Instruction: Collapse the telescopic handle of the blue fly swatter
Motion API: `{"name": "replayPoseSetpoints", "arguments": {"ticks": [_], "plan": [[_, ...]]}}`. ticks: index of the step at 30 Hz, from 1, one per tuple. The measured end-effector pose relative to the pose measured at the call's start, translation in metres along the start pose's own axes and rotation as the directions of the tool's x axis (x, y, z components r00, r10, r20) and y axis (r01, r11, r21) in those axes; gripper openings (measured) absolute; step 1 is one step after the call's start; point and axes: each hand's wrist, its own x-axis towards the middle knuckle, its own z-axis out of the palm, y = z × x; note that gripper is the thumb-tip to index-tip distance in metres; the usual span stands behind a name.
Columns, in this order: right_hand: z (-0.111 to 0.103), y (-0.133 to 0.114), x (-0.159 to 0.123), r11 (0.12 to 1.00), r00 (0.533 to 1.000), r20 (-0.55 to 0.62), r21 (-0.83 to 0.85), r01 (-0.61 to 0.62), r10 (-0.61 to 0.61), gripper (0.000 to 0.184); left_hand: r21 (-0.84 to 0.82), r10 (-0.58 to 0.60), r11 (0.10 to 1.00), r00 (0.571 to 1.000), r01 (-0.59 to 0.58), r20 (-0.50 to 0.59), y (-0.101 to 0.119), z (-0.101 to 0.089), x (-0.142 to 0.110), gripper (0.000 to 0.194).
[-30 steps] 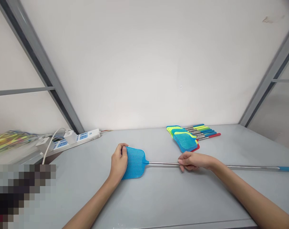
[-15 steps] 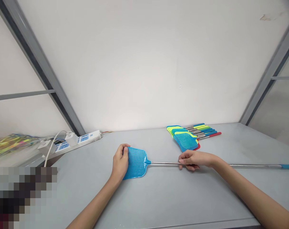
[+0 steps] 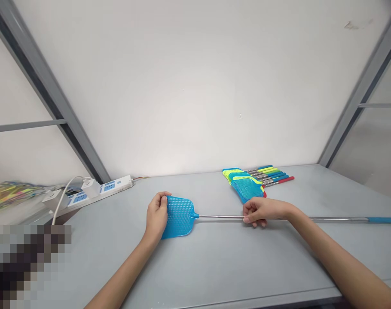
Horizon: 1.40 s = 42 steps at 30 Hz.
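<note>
One blue, rounded, perforated plastic swatter head (image 3: 180, 217) sits gripped at its edge by the left hand (image 3: 156, 213), its slim metal rod (image 3: 219, 216) pinched by the right hand (image 3: 261, 210), beyond which more blue cylindrical handle (image 3: 384, 220) shows than earlier.

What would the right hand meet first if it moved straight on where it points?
Going left along the metal rod, the right hand would probably meet the blue swatter head first, though depth is unclear.
</note>
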Motion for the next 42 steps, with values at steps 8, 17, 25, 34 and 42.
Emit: {"name": "replayPoseSetpoints", "arguments": {"ticks": [8,17,25,34,42], "plan": [[0.004,-0.001,0.004,1.000,0.999,-0.053,0.000,0.007,-0.006,0.030,-0.196,-0.188,0.964,0.982,0.181,-0.022,0.000,-0.001,0.005,0.025],[0.008,0.002,0.008,0.996,0.998,0.013,0.073,0.053,-0.054,0.031,-0.286,-0.269,0.928,0.960,0.237,-0.077,-0.006,0.002,0.002,0.020],[0.009,0.003,0.009,0.993,0.997,0.042,0.098,0.060,-0.064,0.032,-0.299,-0.224,0.937,0.968,0.181,-0.116,-0.003,0.005,-0.004,0.020],[0.008,0.004,0.008,0.980,0.991,0.123,0.196,0.020,-0.045,0.032,-0.241,-0.092,0.969,0.984,0.052,-0.156,0.006,0.008,-0.014,0.019],[0.009,0.004,0.008,0.961,0.982,0.186,0.272,-0.039,-0.013,0.029,-0.179,0.039,0.981,0.985,-0.069,-0.168,0.016,0.009,-0.024,0.017]]}}
